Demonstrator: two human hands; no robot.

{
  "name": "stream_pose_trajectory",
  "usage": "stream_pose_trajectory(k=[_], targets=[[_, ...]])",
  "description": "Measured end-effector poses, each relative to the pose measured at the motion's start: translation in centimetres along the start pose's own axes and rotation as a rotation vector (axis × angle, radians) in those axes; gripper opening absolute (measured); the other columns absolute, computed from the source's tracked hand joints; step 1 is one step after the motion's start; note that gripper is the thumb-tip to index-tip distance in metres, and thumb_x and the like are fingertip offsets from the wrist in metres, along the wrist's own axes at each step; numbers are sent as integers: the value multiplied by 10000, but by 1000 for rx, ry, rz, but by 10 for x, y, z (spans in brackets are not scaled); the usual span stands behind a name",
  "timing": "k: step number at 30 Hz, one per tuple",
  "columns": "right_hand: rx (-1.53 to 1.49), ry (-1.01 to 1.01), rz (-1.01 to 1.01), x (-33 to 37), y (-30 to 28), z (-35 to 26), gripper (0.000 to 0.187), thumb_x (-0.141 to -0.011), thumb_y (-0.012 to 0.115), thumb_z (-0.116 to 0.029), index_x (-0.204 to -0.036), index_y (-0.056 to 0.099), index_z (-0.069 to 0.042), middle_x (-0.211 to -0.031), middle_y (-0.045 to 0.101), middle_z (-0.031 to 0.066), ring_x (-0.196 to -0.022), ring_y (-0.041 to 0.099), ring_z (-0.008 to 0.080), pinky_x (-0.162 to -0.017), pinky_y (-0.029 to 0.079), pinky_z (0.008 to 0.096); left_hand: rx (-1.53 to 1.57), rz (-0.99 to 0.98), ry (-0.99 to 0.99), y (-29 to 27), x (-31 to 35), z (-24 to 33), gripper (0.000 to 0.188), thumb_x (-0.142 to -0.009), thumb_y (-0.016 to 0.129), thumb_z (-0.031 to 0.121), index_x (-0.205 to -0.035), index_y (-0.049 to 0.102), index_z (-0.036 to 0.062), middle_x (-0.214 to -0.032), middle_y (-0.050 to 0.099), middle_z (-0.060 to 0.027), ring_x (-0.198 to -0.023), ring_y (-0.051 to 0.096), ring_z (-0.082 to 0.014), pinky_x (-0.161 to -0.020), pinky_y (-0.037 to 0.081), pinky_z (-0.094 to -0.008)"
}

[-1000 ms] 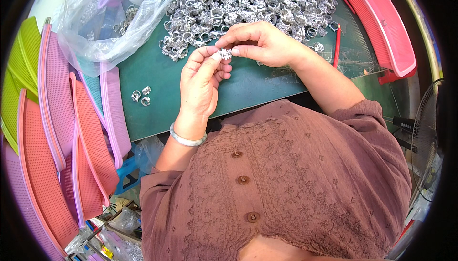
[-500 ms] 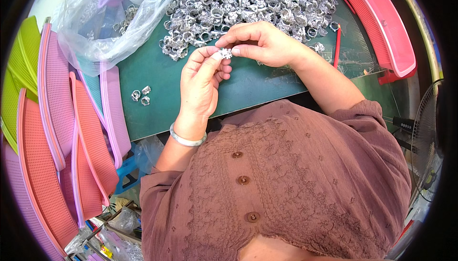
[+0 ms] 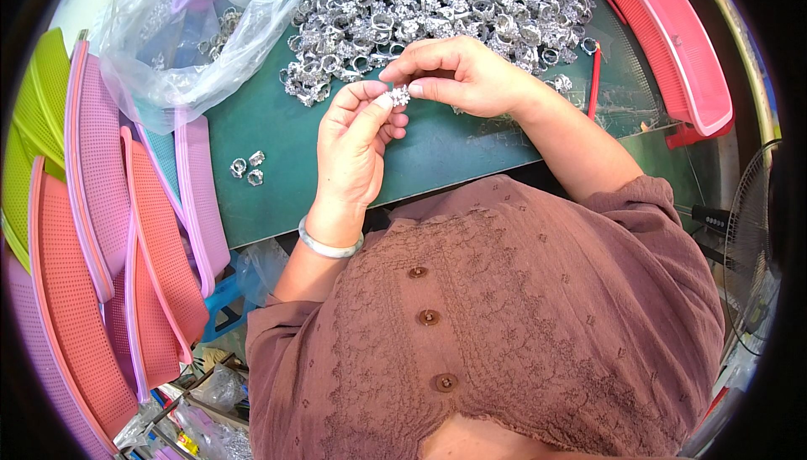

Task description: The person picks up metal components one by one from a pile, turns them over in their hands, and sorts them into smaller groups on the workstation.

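Observation:
A small silver ring with a studded, flower-like top (image 3: 401,95) is pinched between the thumb and fingers of my left hand (image 3: 357,128). From the other side my right hand (image 3: 466,80) reaches in, its thumb and bent forefinger closed at the ring's right edge. The ring's band is mostly hidden by my fingers. Beyond both hands spreads a large heap of similar silver rings (image 3: 454,6). To the left of my left hand, three loose rings (image 3: 255,177) lie together on the green table (image 3: 286,199).
A clear plastic bag (image 3: 160,82) with some rings inside stands at the far left. Stacked purple, orange and green perforated baskets (image 3: 88,292) crowd the left side. At the right are a pink basket (image 3: 672,48), a red stick (image 3: 596,82) and a fan (image 3: 751,216).
The ring has turned slightly between my fingers, showing its studded top at a different angle. Both hands stay in nearly the same place.

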State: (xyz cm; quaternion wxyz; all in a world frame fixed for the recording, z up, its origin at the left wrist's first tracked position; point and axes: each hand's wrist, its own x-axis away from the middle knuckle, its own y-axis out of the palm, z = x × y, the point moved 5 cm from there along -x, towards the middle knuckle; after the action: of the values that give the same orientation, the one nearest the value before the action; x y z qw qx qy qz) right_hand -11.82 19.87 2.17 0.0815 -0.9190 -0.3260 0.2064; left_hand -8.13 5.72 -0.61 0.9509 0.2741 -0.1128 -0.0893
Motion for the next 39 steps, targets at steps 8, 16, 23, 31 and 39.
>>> stream_pose_trajectory(k=[8, 16, 23, 31, 39], targets=[[-3, 21, -8, 0, 0, 0, 256, -803, 541, 15, -1055, 591, 10, -959, 597, 84, -917, 568, 158, -818, 445, 279, 11, -3, -22, 1, -1, 0, 97, -864, 514, 64, -955, 531, 33, -826, 607, -53, -682, 586, -120, -612, 472, -234], [8, 21, -5, 0, 0, -3, 251, -809, 545, 3, -1055, 594, 8, -938, 599, 77, -898, 569, 151, -806, 446, 274, 15, -3, -37, 0, -1, -2, 93, -876, 503, 83, -951, 533, 36, -826, 607, -61, -699, 577, -119, -617, 473, -238], [17, 13, 2, 0, 0, -3, 244, -811, 552, -5, -1051, 597, 9, -933, 602, 76, -892, 570, 148, -799, 448, 272, 16, -2, -44, 0, 0, -1, 110, -882, 497, 95, -963, 532, 31, -821, 607, -77, -688, 573, -129, -616, 474, -241], [29, -4, 9, 0, 0, -2, 236, -815, 555, -17, -1045, 601, 7, -929, 605, 77, -882, 573, 148, -794, 450, 272, 17, 1, -51, 1, 0, -1, 117, -884, 488, 94, -970, 529, 25, -818, 607, -86, -682, 574, -134, -612, 474, -240], [33, -4, 9, 0, 0, -2, 234, -813, 561, -23, -1041, 605, 4, -931, 608, 79, -886, 575, 152, -796, 451, 275, 17, 1, -49, 1, 0, -2, 111, -884, 483, 88, -965, 524, 24, -822, 604, -88, -686, 573, -134, -614, 475, -243]])
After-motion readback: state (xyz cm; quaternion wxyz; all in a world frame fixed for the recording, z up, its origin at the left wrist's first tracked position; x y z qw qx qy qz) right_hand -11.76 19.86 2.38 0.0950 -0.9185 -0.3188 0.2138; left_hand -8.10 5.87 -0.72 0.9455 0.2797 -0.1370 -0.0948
